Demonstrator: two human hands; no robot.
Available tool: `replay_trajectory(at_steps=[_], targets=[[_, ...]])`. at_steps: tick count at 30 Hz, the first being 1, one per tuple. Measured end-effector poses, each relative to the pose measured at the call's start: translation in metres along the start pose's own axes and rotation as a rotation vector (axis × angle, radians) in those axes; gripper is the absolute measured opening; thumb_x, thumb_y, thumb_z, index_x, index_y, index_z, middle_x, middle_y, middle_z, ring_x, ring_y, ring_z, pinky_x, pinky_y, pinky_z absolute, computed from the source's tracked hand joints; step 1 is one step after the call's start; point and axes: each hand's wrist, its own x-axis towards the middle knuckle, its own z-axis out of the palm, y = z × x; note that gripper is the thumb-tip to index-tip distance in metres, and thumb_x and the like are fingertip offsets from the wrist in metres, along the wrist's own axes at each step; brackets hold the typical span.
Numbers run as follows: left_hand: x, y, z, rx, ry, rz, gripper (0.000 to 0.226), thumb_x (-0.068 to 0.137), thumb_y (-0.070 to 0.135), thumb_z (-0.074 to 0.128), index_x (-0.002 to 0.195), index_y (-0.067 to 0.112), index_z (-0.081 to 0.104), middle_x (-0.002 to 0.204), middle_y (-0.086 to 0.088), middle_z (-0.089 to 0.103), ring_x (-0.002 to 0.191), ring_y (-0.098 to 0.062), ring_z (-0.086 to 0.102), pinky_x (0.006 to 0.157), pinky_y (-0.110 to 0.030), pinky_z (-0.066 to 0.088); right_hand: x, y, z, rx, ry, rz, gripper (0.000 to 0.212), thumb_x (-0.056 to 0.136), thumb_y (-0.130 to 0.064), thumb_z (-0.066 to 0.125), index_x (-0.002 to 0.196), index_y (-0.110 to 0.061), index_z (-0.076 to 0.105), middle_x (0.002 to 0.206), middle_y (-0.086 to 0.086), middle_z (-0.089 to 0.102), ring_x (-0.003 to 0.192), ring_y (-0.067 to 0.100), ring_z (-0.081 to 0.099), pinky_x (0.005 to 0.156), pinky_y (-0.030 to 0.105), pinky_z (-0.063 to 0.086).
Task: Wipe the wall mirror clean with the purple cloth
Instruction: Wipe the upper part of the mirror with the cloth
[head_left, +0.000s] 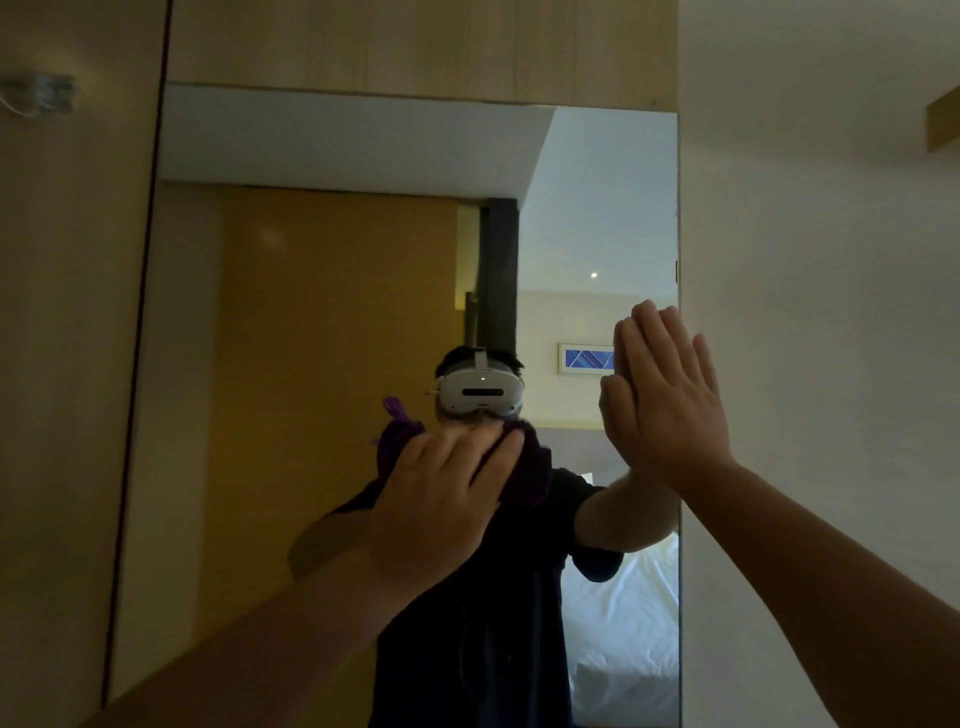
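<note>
The tall wall mirror (322, 312) fills the middle of the view, set in a wooden panel. My left hand (441, 499) presses the purple cloth (530, 467) flat against the glass near the mirror's centre; most of the cloth is hidden under my palm, with its edges showing above and to the right of my fingers. My right hand (675, 410) lies flat on the glass at the mirror's right edge, fingers straight and pointing up, holding nothing. The glass reflects a person in a dark shirt wearing a white headset.
A wooden panel (67, 364) runs along the mirror's left side and above it. A white wall (821, 260) borders the right edge. A small grey fitting (47, 93) sits on the panel at upper left. A bed and a picture appear only as reflections.
</note>
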Motion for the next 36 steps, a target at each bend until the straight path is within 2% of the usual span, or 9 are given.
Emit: replay_trajectory(at_steps=[5,10,14,17,20,25,29,33,36], targets=[[0.104,-0.038,-0.003,-0.030,0.064,-0.068,0.055,0.086,0.025,0.068,0.135,0.006,0.056,0.120,-0.015,0.062,0.105,-0.032,0.055,0.090,-0.045,0.045,0.001,0.003,0.003,0.014,-0.003,-0.003,0.061,0.103,-0.046,0.014,0.156,-0.016,0.019,0.166,0.003,0.007,0.153,0.020,-0.005,0.123,0.050,0.007],[0.236,-0.074,-0.016,0.020,0.014,-0.192,0.051,0.101,0.033,0.049,0.147,0.012,0.041,0.138,-0.013,0.051,0.126,-0.034,0.046,0.105,-0.047,0.034,0.001,0.004,0.007,0.013,-0.013,-0.013,0.062,0.102,-0.048,0.008,0.156,-0.018,0.015,0.165,0.000,0.002,0.153,0.019,-0.007,0.123,0.050,0.007],[0.285,-0.076,-0.015,0.070,0.002,-0.271,0.049,0.105,0.037,0.041,0.149,0.015,0.037,0.144,-0.010,0.046,0.132,-0.033,0.041,0.108,-0.044,0.032,0.001,0.007,0.008,0.034,-0.020,-0.023,0.062,0.102,-0.049,0.006,0.156,-0.019,0.011,0.165,0.000,0.000,0.152,0.019,-0.009,0.123,0.048,0.004],[0.279,-0.070,0.004,0.073,-0.071,-0.211,0.052,0.105,0.038,0.039,0.150,0.014,0.034,0.150,-0.009,0.042,0.137,-0.031,0.037,0.110,-0.046,0.030,0.001,0.008,0.010,0.079,0.004,-0.032,0.061,0.103,-0.046,0.010,0.156,-0.017,0.017,0.165,0.003,0.007,0.153,0.021,-0.004,0.123,0.049,0.007],[0.264,-0.064,0.020,0.066,-0.070,-0.174,0.058,0.105,0.042,0.036,0.154,0.013,0.029,0.160,-0.008,0.030,0.148,-0.028,0.026,0.118,-0.047,0.021,0.000,0.008,0.010,0.174,0.066,-0.021,0.056,0.103,-0.035,0.023,0.154,-0.013,0.025,0.164,0.007,0.016,0.153,0.023,0.004,0.122,0.053,0.013],[0.200,-0.029,0.025,0.042,-0.084,-0.038,0.061,0.104,0.046,0.036,0.154,0.013,0.032,0.162,-0.007,0.029,0.149,-0.025,0.026,0.119,-0.047,0.021,-0.009,0.018,0.002,0.402,0.193,0.148,0.054,0.102,-0.027,0.026,0.151,-0.003,0.031,0.160,0.016,0.026,0.151,0.026,0.016,0.121,0.054,0.018],[0.138,0.005,0.023,0.028,-0.114,-0.006,0.060,0.103,0.046,0.036,0.153,0.012,0.034,0.161,-0.008,0.031,0.148,-0.027,0.028,0.119,-0.048,0.019,-0.017,0.043,0.001,0.363,0.208,0.184,0.052,0.104,-0.028,0.029,0.150,-0.004,0.034,0.159,0.016,0.029,0.150,0.027,0.020,0.121,0.053,0.019],[0.079,0.036,0.022,0.016,-0.201,0.025,0.065,0.102,0.048,0.040,0.154,0.012,0.027,0.162,-0.009,0.027,0.150,-0.028,0.023,0.121,-0.050,0.017,-0.023,0.062,0.005,0.230,0.147,0.170,0.055,0.103,-0.034,0.024,0.150,-0.009,0.035,0.161,0.013,0.026,0.151,0.023,0.014,0.123,0.043,0.008],[0.037,0.060,0.021,0.019,-0.215,0.066,0.060,0.107,0.048,0.025,0.153,0.012,0.030,0.161,-0.010,0.031,0.148,-0.029,0.028,0.119,-0.050,0.024,-0.027,0.069,0.011,0.114,0.118,0.103,0.057,0.102,-0.037,0.023,0.148,-0.007,0.039,0.159,0.015,0.029,0.150,0.029,0.018,0.122,0.048,0.012]])
